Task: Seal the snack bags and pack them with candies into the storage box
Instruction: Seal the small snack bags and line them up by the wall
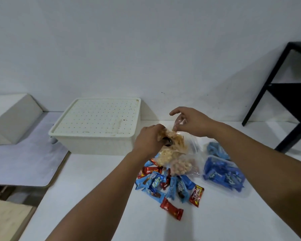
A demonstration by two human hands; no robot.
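Clear snack bag (174, 145) gripped by left hand (149, 139), mouth pinched by right hand (192, 121); lidded storage box (97, 126) just left.

A plain indoor room, perhaps a home or staging room, going by the bare white wall (146, 40), white table (97, 197) at centre, and black shelf frame (274, 80) at right.

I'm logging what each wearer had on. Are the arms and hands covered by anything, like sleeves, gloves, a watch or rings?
No. Both forearms are bare as far as the frame shows, with no sleeves. The left hand and right hand wear no gloves, and no watch, bracelet or ring is visible.
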